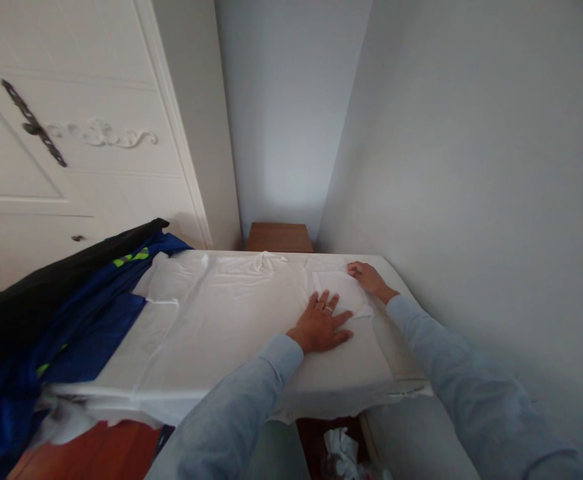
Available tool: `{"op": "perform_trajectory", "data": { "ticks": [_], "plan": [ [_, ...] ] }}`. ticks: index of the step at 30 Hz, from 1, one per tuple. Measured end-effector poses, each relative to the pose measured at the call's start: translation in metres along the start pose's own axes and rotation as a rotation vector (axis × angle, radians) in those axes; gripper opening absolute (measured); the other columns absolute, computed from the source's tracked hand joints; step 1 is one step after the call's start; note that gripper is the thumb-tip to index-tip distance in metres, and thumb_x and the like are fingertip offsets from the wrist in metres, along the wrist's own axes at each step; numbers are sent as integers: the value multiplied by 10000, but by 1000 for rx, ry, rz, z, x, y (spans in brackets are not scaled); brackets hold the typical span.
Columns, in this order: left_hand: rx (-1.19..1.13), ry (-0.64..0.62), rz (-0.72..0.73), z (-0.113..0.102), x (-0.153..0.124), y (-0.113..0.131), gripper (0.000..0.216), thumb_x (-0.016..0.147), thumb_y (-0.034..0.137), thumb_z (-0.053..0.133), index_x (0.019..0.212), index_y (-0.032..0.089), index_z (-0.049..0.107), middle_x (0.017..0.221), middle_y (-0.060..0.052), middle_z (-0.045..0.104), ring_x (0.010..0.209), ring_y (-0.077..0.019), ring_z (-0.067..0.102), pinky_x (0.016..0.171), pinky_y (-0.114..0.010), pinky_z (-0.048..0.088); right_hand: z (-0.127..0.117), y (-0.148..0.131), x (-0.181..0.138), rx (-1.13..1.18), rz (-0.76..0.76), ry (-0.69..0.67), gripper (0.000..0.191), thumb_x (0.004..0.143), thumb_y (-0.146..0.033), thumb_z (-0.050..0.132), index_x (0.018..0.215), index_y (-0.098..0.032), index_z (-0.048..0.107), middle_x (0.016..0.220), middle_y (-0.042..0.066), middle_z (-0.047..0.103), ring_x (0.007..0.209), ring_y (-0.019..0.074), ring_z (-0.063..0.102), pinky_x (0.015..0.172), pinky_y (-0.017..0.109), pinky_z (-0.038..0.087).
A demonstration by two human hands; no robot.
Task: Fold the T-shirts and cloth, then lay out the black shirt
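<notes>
A white t-shirt (231, 313) lies spread flat on a white-covered table (396, 277), its collar toward the far edge. My left hand (321, 325) rests flat on the shirt, fingers spread, a ring on one finger. It presses beside the shirt's right sleeve (338, 287), which is folded inward. My right hand (368, 279) lies on the far right part of the shirt by that folded sleeve, fingers curled down onto the fabric. Both arms wear light blue sleeves.
Blue and black clothing (56, 300) with yellow-green stripes is piled on the left. A white wardrobe door (71, 133) stands at the left, a wooden stand (278, 238) beyond the table, a grey wall on the right. Crumpled white cloth (341, 450) lies on the floor below.
</notes>
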State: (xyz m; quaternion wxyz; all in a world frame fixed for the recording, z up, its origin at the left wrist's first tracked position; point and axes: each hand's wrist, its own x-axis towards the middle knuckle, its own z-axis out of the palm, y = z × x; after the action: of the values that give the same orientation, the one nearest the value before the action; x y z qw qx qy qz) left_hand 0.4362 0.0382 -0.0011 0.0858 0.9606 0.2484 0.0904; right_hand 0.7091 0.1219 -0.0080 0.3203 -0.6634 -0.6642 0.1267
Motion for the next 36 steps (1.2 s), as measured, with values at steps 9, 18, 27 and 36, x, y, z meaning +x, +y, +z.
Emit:
{"op": "perform_trajectory", "data": {
  "ticks": [9, 18, 27, 36],
  "plan": [
    [11, 10, 1, -1, -1, 0, 654, 983, 668, 248, 1514, 332, 425, 1624, -109, 326, 1507, -375, 233, 1195, -596, 156, 4, 4, 2, -67, -9, 22, 116, 798, -201, 605, 767, -253, 704, 970, 61, 775, 986, 249, 669, 965, 376, 461],
    [-3, 3, -3, -1, 0, 0, 660, 982, 671, 249, 1517, 326, 423, 1631, -114, 310, 1512, -381, 216, 1195, -599, 160, 1, 6, 6, -93, 22, 67, 157, 793, -177, 571, 741, -243, 704, 936, 54, 772, 931, 231, 670, 932, 357, 471],
    [-3, -6, 2, -1, 0, 0, 658, 982, 669, 254, 1520, 326, 416, 1631, -113, 309, 1515, -379, 211, 1196, -607, 156, 3, 5, 10, -59, 65, 121, 181, 775, -149, 577, 670, -246, 688, 842, 44, 768, 908, 232, 675, 935, 355, 471],
    [-4, 33, -1, 2, -1, -1, 639, 981, 662, 274, 1489, 319, 452, 1621, -117, 334, 1508, -381, 230, 1197, -587, 156, -4, -30, -32, 225, -59, 173, 231, 809, -336, 690, 1028, -288, 743, 1215, 42, 719, 1197, 264, 607, 1155, 491, 371]
  ]
}}
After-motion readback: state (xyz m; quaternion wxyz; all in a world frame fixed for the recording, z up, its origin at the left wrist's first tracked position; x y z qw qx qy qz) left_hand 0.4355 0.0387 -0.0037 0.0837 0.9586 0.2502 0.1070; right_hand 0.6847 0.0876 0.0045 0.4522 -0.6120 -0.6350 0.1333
